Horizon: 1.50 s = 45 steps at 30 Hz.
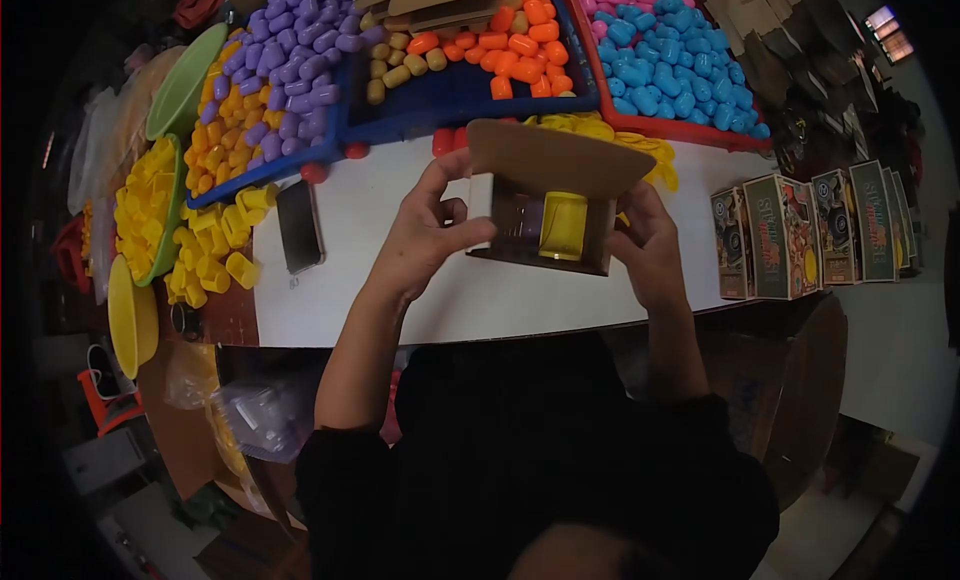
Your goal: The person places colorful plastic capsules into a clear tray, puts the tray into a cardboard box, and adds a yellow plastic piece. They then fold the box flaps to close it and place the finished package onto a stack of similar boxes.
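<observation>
Between my two hands is an open cardboard box (pixel 560 160), its brown lid flap raised and its opening facing me. A yellow plastic cup (pixel 564 226) sits inside toward the right, and something clear or purplish beside it is too dark to name. My left hand (pixel 430 225) grips the box's left side, thumb at the white side flap (pixel 481 208). On the opposite side, my right hand (pixel 645 240) holds the right edge, its fingers partly hidden behind the box.
Blue trays (pixel 400 128) hold purple, orange and tan capsules; a red tray (pixel 690 132) holds blue and pink ones. Yellow cups (pixel 205 255) and a phone (pixel 300 226) lie left on the white table (pixel 420 315). Printed boxes (pixel 780 235) stand right.
</observation>
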Motion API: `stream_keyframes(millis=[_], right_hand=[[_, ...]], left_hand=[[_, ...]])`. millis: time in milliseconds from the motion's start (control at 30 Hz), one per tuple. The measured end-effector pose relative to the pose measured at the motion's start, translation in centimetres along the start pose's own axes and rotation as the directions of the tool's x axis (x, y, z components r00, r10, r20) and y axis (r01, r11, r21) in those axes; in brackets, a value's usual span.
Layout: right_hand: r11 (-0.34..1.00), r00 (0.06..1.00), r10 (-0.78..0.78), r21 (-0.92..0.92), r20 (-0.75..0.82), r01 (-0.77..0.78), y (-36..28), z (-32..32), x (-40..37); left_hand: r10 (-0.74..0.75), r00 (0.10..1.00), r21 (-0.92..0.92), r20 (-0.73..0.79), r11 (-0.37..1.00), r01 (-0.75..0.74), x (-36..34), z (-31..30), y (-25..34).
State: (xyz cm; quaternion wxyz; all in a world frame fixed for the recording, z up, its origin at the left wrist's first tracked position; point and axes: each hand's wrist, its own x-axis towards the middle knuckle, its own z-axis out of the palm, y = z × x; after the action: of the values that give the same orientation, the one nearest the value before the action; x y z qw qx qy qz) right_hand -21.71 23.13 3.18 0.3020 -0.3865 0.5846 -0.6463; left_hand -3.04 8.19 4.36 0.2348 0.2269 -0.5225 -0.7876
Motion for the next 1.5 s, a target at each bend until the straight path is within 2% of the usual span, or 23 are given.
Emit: stream_keyframes(millis=[67, 100, 133, 167, 200, 333, 533, 600, 767, 867, 967, 1000, 1033, 1067, 1133, 1167, 1200, 1233, 1267, 1300, 1367, 1400, 1500], right_hand=[[1.0, 0.997, 0.009, 0.006, -0.08, -0.008, 0.5, 1.3, 0.6], [0.985, 0.996, 0.016, -0.168, -0.086, -0.031, 0.4, 0.7, 1.0], [0.985, 0.996, 0.014, -0.17, -0.092, -0.029, 0.0, -0.2, 1.7], [0.769, 0.958, -0.245, -0.572, 0.15, 0.286, -0.8, -1.2, 2.4], [0.328, 0.818, -0.342, -0.757, 0.462, 0.565, -1.8, -2.0, 2.8], [0.495, 0.804, -0.021, -0.693, 0.594, 0.524, -5.0, -1.9, 2.7], [0.454, 0.781, -0.059, -0.68, 0.622, 0.576, -4.3, -0.2, 3.2], [0.426, 0.796, -0.078, -0.701, 0.601, 0.572, -3.3, -0.1, 3.0], [0.254, 0.848, -0.115, -0.81, 0.517, 0.528, -1.8, 0.2, 1.7], [-0.04, 0.851, -0.137, -0.861, 0.507, 0.506, -1.2, 1.3, 0.6], [-0.131, 0.879, -0.076, -0.879, 0.471, 0.459, -0.9, 2.5, 0.9], [-0.142, 0.881, -0.093, -0.882, 0.464, 0.45, -1.1, 1.4, 1.9], [0.315, 0.822, -0.148, -0.761, 0.55, 0.566, -1.4, -0.6, 3.4], [0.689, 0.763, -0.245, -0.446, 0.597, 0.571, -1.4, -2.1, 4.1], [0.792, 0.861, -0.196, -0.442, 0.47, 0.421, 1.3, -4.1, 3.2], [0.878, 0.932, -0.108, -0.406, 0.346, 0.253, 3.2, -5.0, 2.8], [0.874, 0.935, -0.109, -0.416, 0.338, 0.252, 6.0, -4.5, 2.3], [0.935, 0.942, -0.024, -0.325, 0.336, 0.14, 8.6, -3.0, 1.7], [0.974, 0.937, 0.062, -0.227, 0.344, 0.019, 11.0, -2.3, 1.1], [0.974, 0.937, 0.064, -0.228, 0.343, 0.017, 9.8, -2.1, 0.8], [0.952, 0.979, -0.001, -0.298, 0.202, 0.063, 4.3, -0.9, 0.2], [0.887, 0.969, -0.2, -0.393, 0.145, 0.242, 1.8, -1.4, -0.1], [0.41, 0.819, -0.538, -0.787, 0.2, 0.462, -6.3, -6.6, -1.5]], left_hand=[[-0.01, 0.987, 0.414, -0.158, 0.907, 0.075, 0.9, 1.2, -0.2], [-0.01, 0.989, 0.414, -0.15, 0.907, 0.072, 1.3, 1.1, 0.1], [0.283, 0.958, 0.698, 0.042, 0.678, -0.23, 1.6, 0.8, 0.7], [0.469, 0.827, 0.827, 0.309, 0.296, -0.477, 1.9, 0.4, 1.5], [0.383, 0.746, 0.804, 0.546, 0.013, -0.595, 2.2, -0.3, 2.9], [0.182, 0.757, 0.749, 0.628, 0.126, -0.651, 2.0, -0.1, 3.8], [0.12, 0.786, 0.783, 0.606, 0.083, -0.616, 3.0, 0.7, 3.9], [0.128, 0.807, 0.816, 0.576, -0.033, -0.577, 2.7, 1.4, 3.3], [0.064, 0.796, 0.794, 0.601, -0.156, -0.587, 2.9, 1.9, 2.8], [0.007, 0.821, 0.792, 0.571, -0.267, -0.549, 2.2, 2.2, 2.4], [0.087, 0.802, 0.796, 0.591, -0.228, -0.561, 1.7, 2.1, 2.5], [0.245, 0.834, 0.828, 0.494, 0.16, -0.538, 1.1, 2.0, 2.6], [0.339, 0.874, 0.699, 0.348, 0.528, -0.483, 0.3, 1.7, 2.5], [0.547, 0.806, 0.602, 0.226, 0.572, -0.557, 0.0, -1.5, 0.4], [0.785, 0.61, 0.608, -0.107, 0.537, -0.585, -3.4, -5.4, 0.7], [0.865, 0.453, 0.864, -0.218, 0.387, -0.321, -6.5, -6.9, 1.2], [0.921, 0.346, 0.957, -0.181, 0.246, -0.155, -9.8, -9.8, 1.6], [0.894, 0.391, 0.926, -0.217, 0.316, -0.206, -12.9, -12.4, 1.2], [0.908, 0.408, 0.981, -0.094, 0.016, 0.192, -17.6, -15.5, 1.5], [0.885, 0.465, 0.787, 0.013, -0.296, 0.541, -20.9, -17.8, 1.8], [0.868, 0.495, 0.782, -0.034, -0.285, 0.554, -22.3, -19.9, 1.4], [0.845, 0.528, 0.776, -0.082, -0.278, 0.566, -23.4, -20.7, 1.3], [0.755, 0.611, 0.752, -0.236, -0.257, 0.608, -27.2, -23.1, 0.9]])
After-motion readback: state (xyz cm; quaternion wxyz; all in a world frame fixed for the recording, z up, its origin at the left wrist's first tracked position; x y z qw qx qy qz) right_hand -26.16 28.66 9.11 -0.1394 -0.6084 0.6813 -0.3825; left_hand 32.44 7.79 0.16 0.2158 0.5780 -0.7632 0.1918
